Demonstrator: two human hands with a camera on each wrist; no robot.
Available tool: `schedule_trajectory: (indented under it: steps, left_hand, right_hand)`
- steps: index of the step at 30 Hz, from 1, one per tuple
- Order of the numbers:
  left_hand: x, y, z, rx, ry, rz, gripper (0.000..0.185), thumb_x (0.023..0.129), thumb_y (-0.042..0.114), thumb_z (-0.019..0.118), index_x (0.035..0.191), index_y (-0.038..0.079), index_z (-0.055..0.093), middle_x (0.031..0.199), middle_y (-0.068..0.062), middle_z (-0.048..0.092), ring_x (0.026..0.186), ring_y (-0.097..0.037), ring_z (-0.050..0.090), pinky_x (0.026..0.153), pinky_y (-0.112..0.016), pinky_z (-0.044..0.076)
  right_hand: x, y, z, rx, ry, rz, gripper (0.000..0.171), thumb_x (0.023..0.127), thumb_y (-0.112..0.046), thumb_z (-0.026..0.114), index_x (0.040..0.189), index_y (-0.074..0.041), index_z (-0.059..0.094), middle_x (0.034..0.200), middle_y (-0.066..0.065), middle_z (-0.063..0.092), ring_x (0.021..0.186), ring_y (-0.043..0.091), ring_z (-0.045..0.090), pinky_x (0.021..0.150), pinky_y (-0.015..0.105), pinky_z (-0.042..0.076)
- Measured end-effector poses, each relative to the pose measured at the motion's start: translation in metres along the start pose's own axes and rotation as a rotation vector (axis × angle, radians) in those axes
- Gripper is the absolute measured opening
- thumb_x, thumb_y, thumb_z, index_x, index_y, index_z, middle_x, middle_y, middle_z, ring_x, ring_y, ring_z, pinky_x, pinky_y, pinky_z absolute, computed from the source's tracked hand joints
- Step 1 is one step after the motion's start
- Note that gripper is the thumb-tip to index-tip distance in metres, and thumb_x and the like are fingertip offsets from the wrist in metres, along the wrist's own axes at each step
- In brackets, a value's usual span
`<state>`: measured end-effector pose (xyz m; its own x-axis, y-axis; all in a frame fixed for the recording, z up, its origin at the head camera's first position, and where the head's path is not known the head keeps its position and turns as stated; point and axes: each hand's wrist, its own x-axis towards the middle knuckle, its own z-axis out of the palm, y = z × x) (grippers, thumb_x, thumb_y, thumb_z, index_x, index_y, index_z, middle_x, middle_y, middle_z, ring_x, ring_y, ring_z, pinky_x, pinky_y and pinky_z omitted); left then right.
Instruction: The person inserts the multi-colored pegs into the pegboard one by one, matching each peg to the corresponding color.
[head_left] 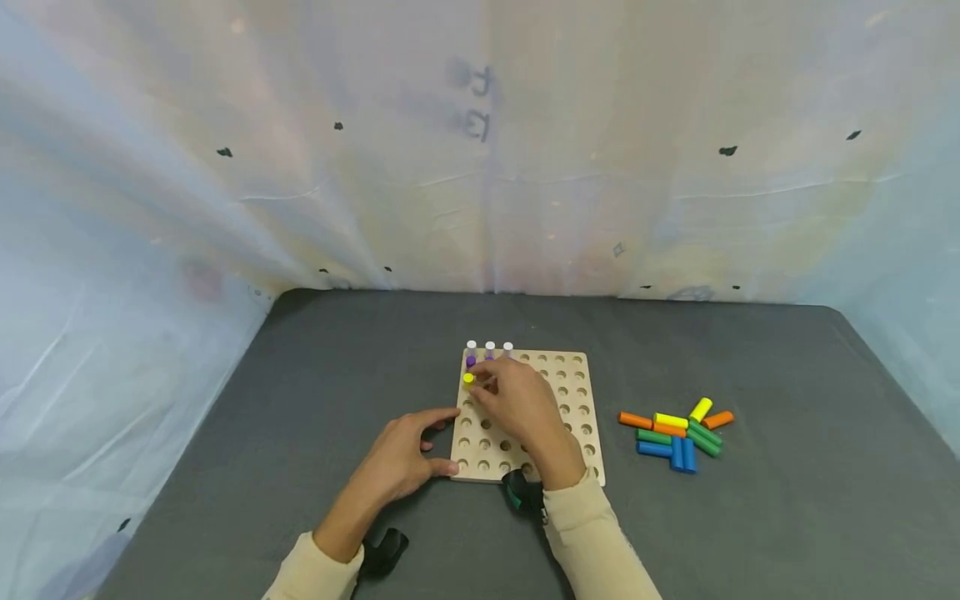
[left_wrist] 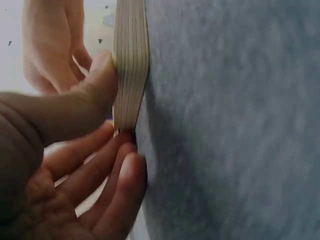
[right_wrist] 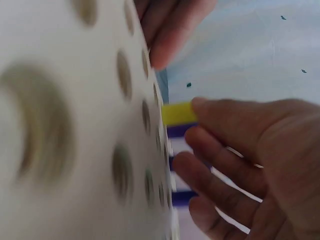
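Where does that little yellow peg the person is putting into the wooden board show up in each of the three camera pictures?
Head: yellow peg stands at the board's far-left corner area, at the right hand's fingertips.
Left wrist: not in view; only the board's edge, gripped by the left hand.
Right wrist: centre, peg against the board.
Shared landmark: the board.

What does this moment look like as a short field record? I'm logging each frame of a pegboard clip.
surface: grey table
board: wooden pegboard, many holes bare
standing pegs: three purple pegs in the far row
right hand: fingertips on a yellow peg at the board's far left
left hand: grips the board's left edge, thumb on the side
loose pegs: pile lying to the board's right
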<state>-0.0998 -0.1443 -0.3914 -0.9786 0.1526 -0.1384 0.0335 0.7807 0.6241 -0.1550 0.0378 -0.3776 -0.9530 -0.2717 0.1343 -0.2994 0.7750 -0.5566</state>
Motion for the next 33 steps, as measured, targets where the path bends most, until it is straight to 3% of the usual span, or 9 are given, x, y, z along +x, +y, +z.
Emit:
schedule_trajectory:
  steps: [3,7,14,19,25,33]
  left_hand:
    - [-0.001,-0.002,-0.001,0.029,-0.034,0.007,0.071,0.069,0.026,0.091,0.134,0.026,0.063,0.124,-0.001,0.068,0.081,-0.008,0.057,0.074,-0.033,0.050]
    - [0.001,-0.004,-0.005,0.087,-0.068,0.044,0.073,0.070,0.032,0.091,0.137,0.027,0.061,0.124,-0.001,0.067,0.082,-0.008,0.058,0.075,-0.033,0.050]
    - [0.005,-0.004,-0.011,0.123,-0.054,0.050,0.076,0.067,0.034,0.091,0.137,0.028,0.061,0.116,0.003,0.068,0.082,-0.008,0.055,0.077,-0.033,0.047]
    - [0.004,-0.002,-0.009,0.125,-0.029,0.068,0.077,0.067,0.033,0.091,0.137,0.025,0.061,0.113,0.002,0.067,0.080,-0.008,0.053,0.077,-0.033,0.046]
    - [0.001,-0.003,-0.007,0.128,-0.015,0.067,0.076,0.068,0.032,0.090,0.138,0.027,0.060,0.119,0.002,0.066,0.085,-0.007,0.054,0.077,-0.033,0.048]
    - [0.001,-0.005,-0.007,0.138,-0.016,0.074,0.075,0.070,0.032,0.089,0.139,0.027,0.059,0.121,0.002,0.065,0.085,-0.007,0.054,0.074,-0.032,0.047]
  right_hand:
    - [-0.013,0.003,-0.008,-0.027,-0.008,0.027,0.024,0.093,-0.029,0.071,0.116,-0.022,0.074,0.098,-0.004,0.072,0.077,0.010,0.064,0.061,0.027,0.048]
    - [-0.029,0.014,-0.031,-0.090,-0.014,0.041,0.027,0.093,-0.032,0.071,0.118,-0.022,0.073,0.109,-0.004,0.072,0.090,0.013,0.066,0.068,0.032,0.052]
    - [-0.055,0.051,-0.078,-0.099,0.044,0.002,0.029,0.091,-0.027,0.073,0.119,-0.018,0.072,0.113,0.000,0.072,0.092,0.020,0.067,0.066,0.033,0.048]
    - [-0.071,0.072,-0.103,-0.079,0.070,-0.012,0.030,0.091,-0.023,0.073,0.120,-0.015,0.071,0.110,0.003,0.072,0.091,0.020,0.067,0.075,0.039,0.051]
    - [-0.076,0.090,-0.127,-0.080,0.028,0.031,0.033,0.094,-0.028,0.070,0.125,-0.018,0.068,0.116,0.004,0.070,0.097,0.025,0.064,0.083,0.047,0.051]
    - [-0.079,0.118,-0.140,-0.126,-0.078,0.109,0.041,0.094,-0.030,0.070,0.130,-0.013,0.065,0.121,0.011,0.068,0.102,0.028,0.063,0.079,0.047,0.051]
